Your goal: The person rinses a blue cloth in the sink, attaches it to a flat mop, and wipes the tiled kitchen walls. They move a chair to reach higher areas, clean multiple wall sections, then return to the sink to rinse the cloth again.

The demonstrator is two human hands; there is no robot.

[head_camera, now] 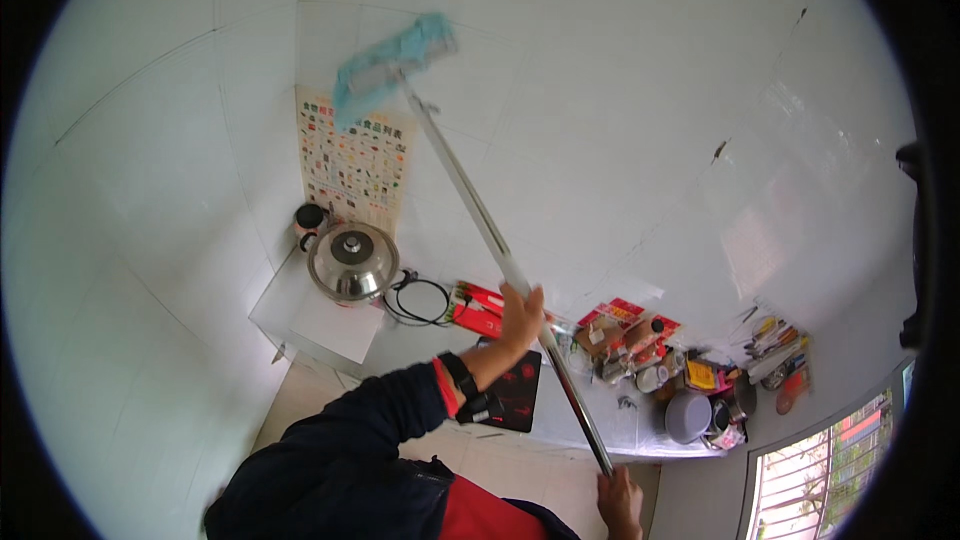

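Observation:
My left hand grips the middle of a metal mop pole, just below a pale sleeve on it. Lower right, my right hand is closed around the pole's bottom end. The pole slants up and left to a flat mop head with a teal cloth pad. That head is slightly blurred and lies over the white tiled wall, overlapping the top of a printed food poster. Whether the pad touches the wall I cannot tell.
Along the wall runs a counter with a lidded steel pan, a coiled black cable, a black cooktop, several jars and a grey pot. Utensils hang at the right, near a barred window.

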